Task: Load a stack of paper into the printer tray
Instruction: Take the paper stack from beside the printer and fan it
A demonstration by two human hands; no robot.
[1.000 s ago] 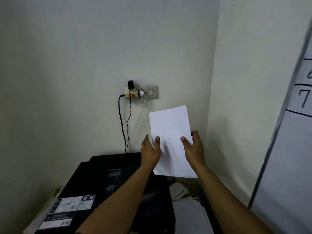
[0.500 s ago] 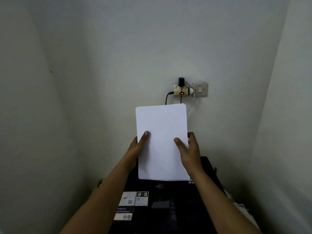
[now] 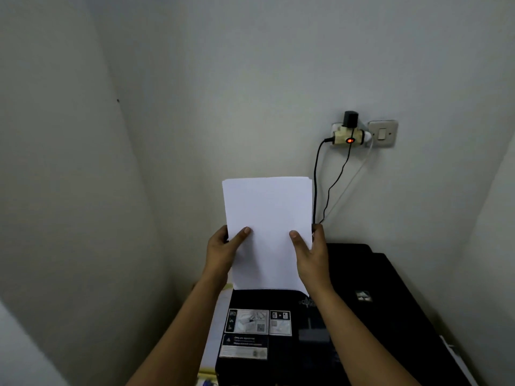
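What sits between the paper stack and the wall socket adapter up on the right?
In the head view, only bare wall and hanging cables separate the white paper stack from the cream socket adapter.

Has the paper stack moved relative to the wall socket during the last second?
Yes. The paper stack went from below-right of the wall socket to below-left of it.
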